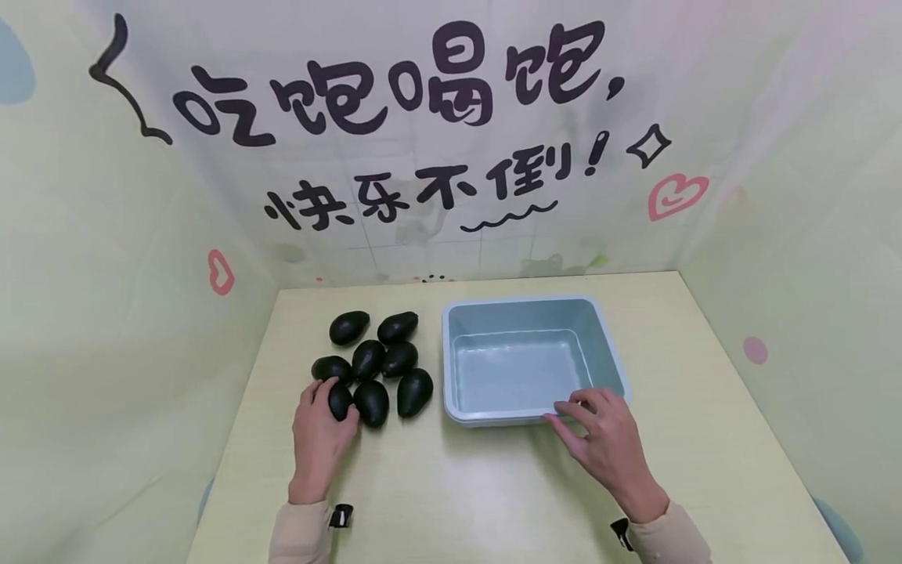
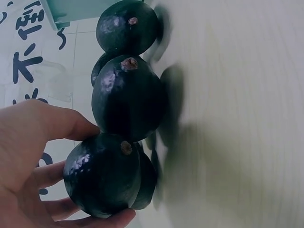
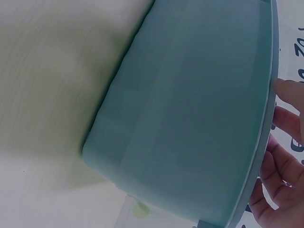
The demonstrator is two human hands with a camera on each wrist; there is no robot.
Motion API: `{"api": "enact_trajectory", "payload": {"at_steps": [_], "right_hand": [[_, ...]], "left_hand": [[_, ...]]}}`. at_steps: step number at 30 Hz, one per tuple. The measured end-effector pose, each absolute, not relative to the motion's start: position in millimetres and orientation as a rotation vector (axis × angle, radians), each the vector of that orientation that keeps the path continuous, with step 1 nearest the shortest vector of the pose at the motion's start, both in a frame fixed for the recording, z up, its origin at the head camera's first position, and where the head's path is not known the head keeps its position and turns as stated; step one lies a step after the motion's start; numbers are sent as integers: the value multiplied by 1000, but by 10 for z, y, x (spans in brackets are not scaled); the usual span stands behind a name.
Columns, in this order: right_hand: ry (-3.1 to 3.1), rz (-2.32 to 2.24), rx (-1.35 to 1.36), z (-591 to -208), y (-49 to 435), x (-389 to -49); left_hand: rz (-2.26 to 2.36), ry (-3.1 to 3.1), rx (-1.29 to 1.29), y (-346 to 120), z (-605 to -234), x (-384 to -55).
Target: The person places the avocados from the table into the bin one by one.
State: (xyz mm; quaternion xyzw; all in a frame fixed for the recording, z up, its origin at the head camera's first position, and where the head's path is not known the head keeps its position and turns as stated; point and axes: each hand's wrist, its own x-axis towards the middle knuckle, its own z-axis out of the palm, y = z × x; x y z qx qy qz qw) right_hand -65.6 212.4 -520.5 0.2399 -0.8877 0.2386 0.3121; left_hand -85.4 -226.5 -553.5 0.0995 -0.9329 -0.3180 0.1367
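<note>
My left hand (image 1: 320, 429) grips a dark green avocado (image 1: 340, 401) at the near left of a loose group, thumb on one side and fingers round the other. In the left wrist view this avocado (image 2: 102, 173) shows its stem end. Right beside it lies another avocado (image 1: 371, 403), close to my thumb. Over the near rim of a pale blue plastic tub (image 1: 486, 416) is my right hand (image 1: 607, 437), pinching the edge between thumb and fingers. The tub's outer wall (image 3: 190, 109) fills much of the right wrist view.
Several more avocados lie behind and beside the held one, among them one avocado (image 1: 415, 392) nearest the tub's left side. All rest on a pale wooden table (image 1: 479, 501). A printed curtain (image 1: 451, 180) with black lettering hangs behind and along the sides.
</note>
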Motion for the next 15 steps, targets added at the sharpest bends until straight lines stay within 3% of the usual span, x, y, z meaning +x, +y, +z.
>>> {"api": "enact_trajectory", "payload": {"at_steps": [15], "right_hand": [[-2336,631,631,-5212,2122,-671]], "left_hand": [[-909,-2668,265,-2271,-5452,-865]]}}
